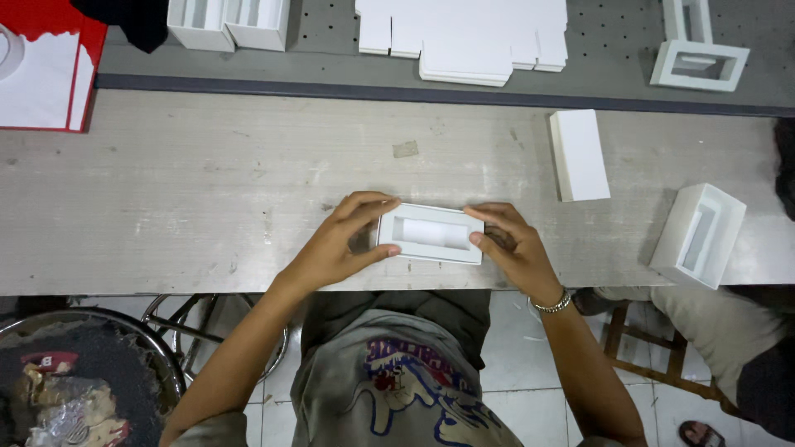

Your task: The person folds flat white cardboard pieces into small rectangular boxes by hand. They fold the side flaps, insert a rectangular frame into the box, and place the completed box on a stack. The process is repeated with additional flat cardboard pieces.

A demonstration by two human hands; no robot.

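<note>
A small white open box (431, 233) with a rectangular recess lies on the grey wooden table (207, 199) near its front edge. My left hand (344, 240) grips the box's left end, thumb below and fingers curled over the top corner. My right hand (512, 244) holds the right end, with a metal bracelet on its wrist. Both hands pinch the box from opposite sides.
A closed white box (579, 155) and an open white box (698, 235) lie to the right. Flat white cardboard blanks (464, 37), more open white boxes (230, 23) and a white frame (700, 62) sit on the dark shelf behind. A red-and-white sheet (45, 70) lies far left.
</note>
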